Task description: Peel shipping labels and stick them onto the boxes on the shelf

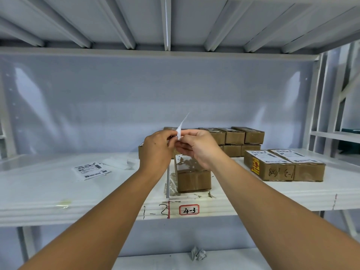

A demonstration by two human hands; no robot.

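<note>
Your fingers [171,136] on both hands are curled in and pinch one small white label [180,129] between them. Your left hand [155,148] and right hand [201,150] meet just above the shelf, and a thin strip of the label sticks up out of the pinch. I read this as the peeling step, with the label being split from its backing, though the pinch is too small in view to tell which layer each hand has.

Directly below your hands a brown box [191,177] lies on the white shelf [58,191]. Its top shows tape and only a scrap of white at the far end, so I take it as the target. The next move calls for finishing the peel cleanly with the sticky face kept off your fingers. Then lay the label flat on that top and smooth it down.

To the right, two boxes [282,166] already carry printed barcode labels. The nearer one has a red-and-yellow sticker and handwriting ending in "-1" on its side. Behind your hands stands a stack of boxes [233,137]. On the left lie spare labels [91,169] with barcodes, and loose backing paper [120,162] beside them. The shelf edge carries a red-framed tag [189,209] reading "4-3" and a handwritten "1-2".
</note>
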